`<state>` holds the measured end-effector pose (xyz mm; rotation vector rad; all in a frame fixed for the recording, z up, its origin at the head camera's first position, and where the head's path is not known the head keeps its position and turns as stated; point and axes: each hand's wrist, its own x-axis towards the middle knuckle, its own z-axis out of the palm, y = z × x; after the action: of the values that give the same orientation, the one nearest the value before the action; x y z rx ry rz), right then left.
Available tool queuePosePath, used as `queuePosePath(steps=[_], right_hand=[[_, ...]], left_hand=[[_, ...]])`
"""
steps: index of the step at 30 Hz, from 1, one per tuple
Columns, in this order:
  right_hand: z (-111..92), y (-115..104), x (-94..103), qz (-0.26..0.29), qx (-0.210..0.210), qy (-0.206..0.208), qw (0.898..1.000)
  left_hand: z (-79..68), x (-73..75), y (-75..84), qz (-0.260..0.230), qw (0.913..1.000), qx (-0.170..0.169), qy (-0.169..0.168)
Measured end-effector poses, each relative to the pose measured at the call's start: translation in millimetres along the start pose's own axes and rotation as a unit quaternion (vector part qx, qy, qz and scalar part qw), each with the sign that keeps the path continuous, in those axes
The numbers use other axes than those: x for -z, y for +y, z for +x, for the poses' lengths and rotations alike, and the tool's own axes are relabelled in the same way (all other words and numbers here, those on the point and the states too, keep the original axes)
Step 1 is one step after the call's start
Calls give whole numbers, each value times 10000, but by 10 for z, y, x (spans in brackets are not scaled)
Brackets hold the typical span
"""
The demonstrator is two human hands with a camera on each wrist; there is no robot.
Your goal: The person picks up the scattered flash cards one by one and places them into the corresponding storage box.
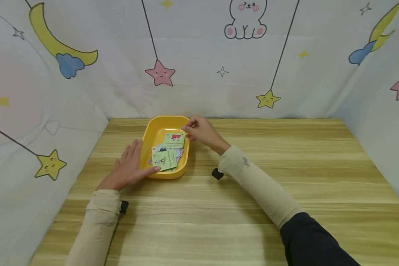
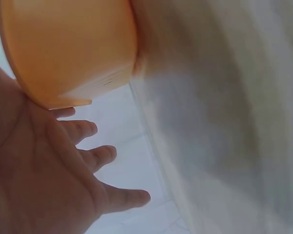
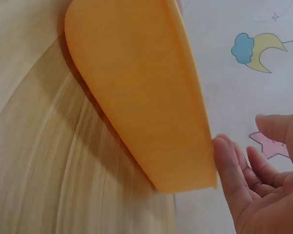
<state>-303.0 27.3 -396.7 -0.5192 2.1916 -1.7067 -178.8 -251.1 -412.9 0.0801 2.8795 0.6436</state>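
A yellow plastic tray (image 1: 164, 123) holds several small printed cards, loosely overlapping. A green card (image 1: 173, 140) reading "Children's Day" lies toward the back, and another green card (image 1: 164, 160) lies tilted near the front. My left hand (image 1: 129, 168) rests against the tray's left side, its thumb reaching over the front-left corner; in the left wrist view its fingers are spread beside the tray wall (image 2: 73, 48). At the back-right rim is my right hand (image 1: 204, 133). The right wrist view shows its loosely bent fingers (image 3: 227, 151) touching the rim, thumb apart, nothing held.
The tray stands on a wood-grain table (image 1: 252, 207), near its back edge. A white cloth (image 1: 193, 99) printed with stars, moons and a bear hangs behind and along the sides. Small black devices (image 1: 217, 173) sit at both wrists.
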Motion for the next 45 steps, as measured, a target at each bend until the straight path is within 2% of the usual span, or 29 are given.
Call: queuePosePath(steps=[3,6,9,11,12,15,19,22,25,28,31,35,40,45], right_hand=[[-107,-13,151,-29,41,-168,9998],[-254,-59,359,-335,96,-255,9991],[-437,-118,600,-1168,241,-177,9927],[-574,-154,763,-1857,302,-70,9821],[-647,-174,842,-2276,336,-4,9732],[-874,-217,1060,-3532,530,257,9337],[-1159,-240,1271,-5017,1083,843,8541],[-1349,-231,1364,-5591,1390,1304,8069],[-1492,-199,1411,-5790,1475,1589,7860],[-1563,-162,1426,-5879,1457,1699,7773],[-1606,-126,1430,-5862,1371,1710,7799],[-1650,-73,1424,-5811,1321,1695,7850],[-1636,-30,1433,-5806,1340,1647,7860],[-1575,-61,1414,-5740,1330,1557,7928]], left_hand=[[16,19,11,189,9998,-81,-56],[25,61,22,244,9995,-143,-129],[39,149,65,254,9994,-250,-50],[63,222,117,326,9986,-401,116],[81,257,150,375,9978,-505,230],[162,339,281,676,9915,-933,601],[283,399,485,1256,9754,-1504,1013],[355,426,645,1586,9615,-1820,1310],[404,441,778,1750,9493,-2074,1588],[446,441,857,1820,9415,-2252,1724],[475,431,896,1842,9402,-2303,1708],[490,421,905,1799,9446,-2241,1586],[471,413,892,1747,9521,-2095,1379],[438,391,864,1732,9542,-2058,1311]])
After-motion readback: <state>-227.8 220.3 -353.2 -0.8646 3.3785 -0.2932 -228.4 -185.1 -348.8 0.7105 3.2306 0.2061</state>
